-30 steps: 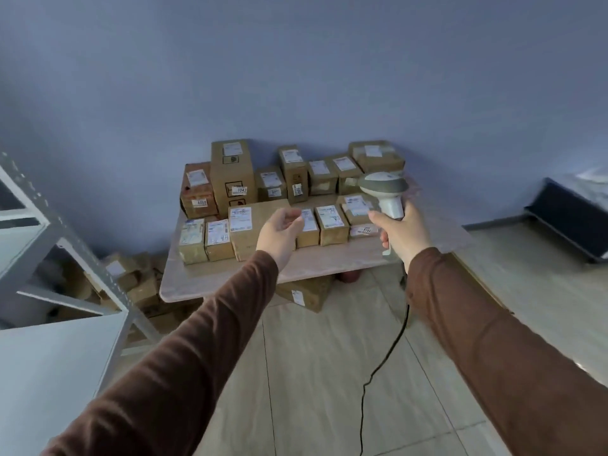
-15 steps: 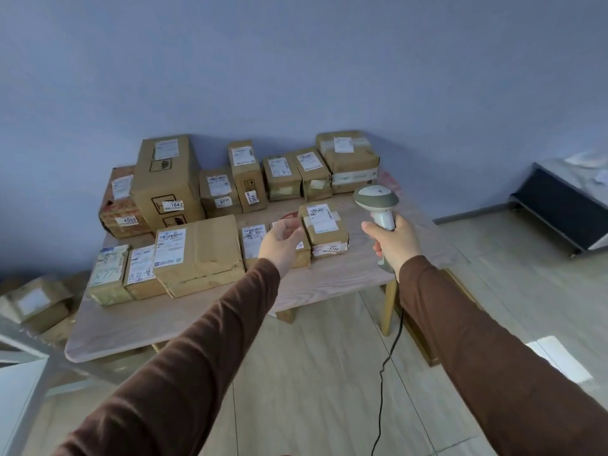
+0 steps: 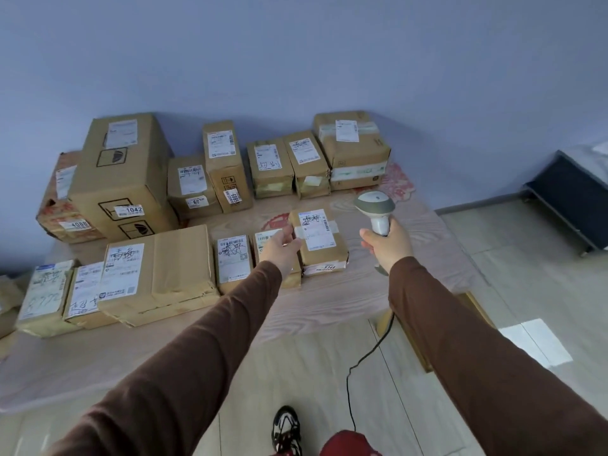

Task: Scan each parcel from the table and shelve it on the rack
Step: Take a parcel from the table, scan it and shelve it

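Several brown cardboard parcels with white labels stand on a low wooden table. A small parcel labelled 5144 lies at the front right of the group. My left hand reaches over the parcel just left of it, fingers apart, fingertips at the 5144 parcel's left edge, holding nothing. My right hand grips the handle of a grey-and-white corded barcode scanner, held upright to the right of that parcel. The rack is out of view.
A big box marked 1042 stands at the back left, a wide flat box in front of it. The scanner cable hangs to the floor. A dark low unit sits at the right wall. My shoe is below.
I have stepped closer to the table, so the rack has left the view at the left. My left hand has reached forward to the 5144 parcel. The scanner stays in my right hand.
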Tool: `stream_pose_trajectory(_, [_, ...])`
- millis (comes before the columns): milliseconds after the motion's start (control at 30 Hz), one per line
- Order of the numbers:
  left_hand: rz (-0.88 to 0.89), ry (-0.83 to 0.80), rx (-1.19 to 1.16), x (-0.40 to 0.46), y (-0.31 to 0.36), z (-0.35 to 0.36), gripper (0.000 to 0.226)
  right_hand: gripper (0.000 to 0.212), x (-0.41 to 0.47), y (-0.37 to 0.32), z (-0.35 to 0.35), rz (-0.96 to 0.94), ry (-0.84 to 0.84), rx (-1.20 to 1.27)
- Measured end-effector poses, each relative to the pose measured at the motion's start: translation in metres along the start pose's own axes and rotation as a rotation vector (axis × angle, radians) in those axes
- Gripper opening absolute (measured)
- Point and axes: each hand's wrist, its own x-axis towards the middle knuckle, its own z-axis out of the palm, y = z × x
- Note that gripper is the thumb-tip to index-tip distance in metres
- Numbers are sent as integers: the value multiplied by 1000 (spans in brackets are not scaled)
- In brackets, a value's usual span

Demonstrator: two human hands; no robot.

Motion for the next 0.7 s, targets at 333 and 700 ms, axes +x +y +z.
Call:
stream_pose_trajectory(333, [-215, 73, 125, 54, -14, 41, 12, 29, 69, 52, 40, 121, -122, -93])
stream_pose_trajectory(700, [-314, 162, 260, 72, -14, 82, 25, 22, 95, 94, 54, 316, -265, 96])
